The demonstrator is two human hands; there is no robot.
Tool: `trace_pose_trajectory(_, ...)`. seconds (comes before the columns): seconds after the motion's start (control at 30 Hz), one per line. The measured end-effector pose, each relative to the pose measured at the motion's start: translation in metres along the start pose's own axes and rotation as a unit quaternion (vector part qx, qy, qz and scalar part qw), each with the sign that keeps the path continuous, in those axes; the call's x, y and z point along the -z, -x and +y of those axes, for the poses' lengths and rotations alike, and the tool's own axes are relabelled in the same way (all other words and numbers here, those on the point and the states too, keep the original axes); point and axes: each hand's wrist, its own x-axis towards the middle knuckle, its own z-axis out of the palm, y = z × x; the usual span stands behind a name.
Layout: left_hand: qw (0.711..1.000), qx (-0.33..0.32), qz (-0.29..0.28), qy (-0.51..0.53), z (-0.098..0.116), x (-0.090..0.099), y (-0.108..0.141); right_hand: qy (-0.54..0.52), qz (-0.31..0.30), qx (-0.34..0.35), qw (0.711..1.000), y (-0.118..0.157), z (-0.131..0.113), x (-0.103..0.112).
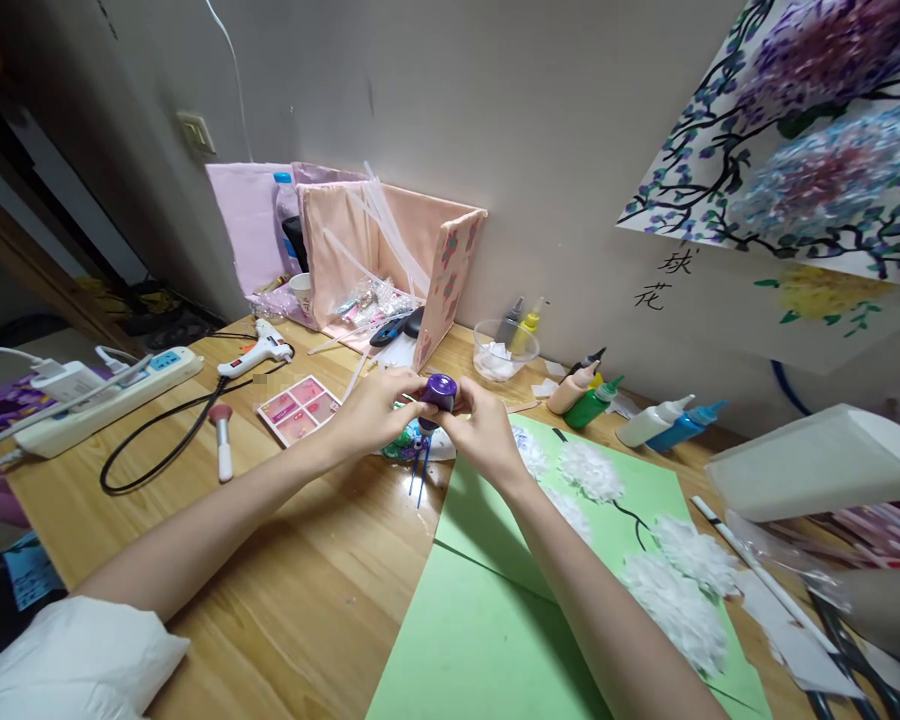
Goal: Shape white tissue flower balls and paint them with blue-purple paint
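A small purple paint bottle (440,388) is held between my two hands, its round purple end facing up and its lower end pointing down. The fingers of my left hand (382,405) close on it from the left. From the right, my right hand (484,430) pinches it too. Just below is a small paint-smeared palette (400,447), partly hidden by my hands, with two thin blue sticks (422,470) beside it. Under my right forearm lies green paper (495,600) bearing white fluffy flowers (591,470) and a dark painted stem (630,520).
At left are a glue gun (259,350), a makeup brush (223,445), a pink palette (298,410) and a power strip (112,400). Behind stand a pink fabric box (457,270), a clear bowl (506,352) and several paint bottles (592,402). Scissors (862,650) lie at right.
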Motion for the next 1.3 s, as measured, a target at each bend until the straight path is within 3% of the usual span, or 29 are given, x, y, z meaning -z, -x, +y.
trace_pose_trajectory(0.53, 0.998, 0.033, 0.005, 0.053, 0.000, 0.000, 0.000, 0.017, -0.003, 0.029, 0.999, 0.004, -0.007, 0.002)
trace_pose_trajectory(0.93, 1.000, 0.004, 0.022, -0.014, 0.010, 0.000, 0.004, -0.044, -0.031, 0.007, 0.999, 0.004, -0.004, 0.000)
trace_pose_trajectory(1.3, 0.996, 0.056, 0.046, 0.049, 0.008, -0.005, 0.003, -0.050, -0.018, 0.007, 0.999, 0.003, -0.008, 0.002)
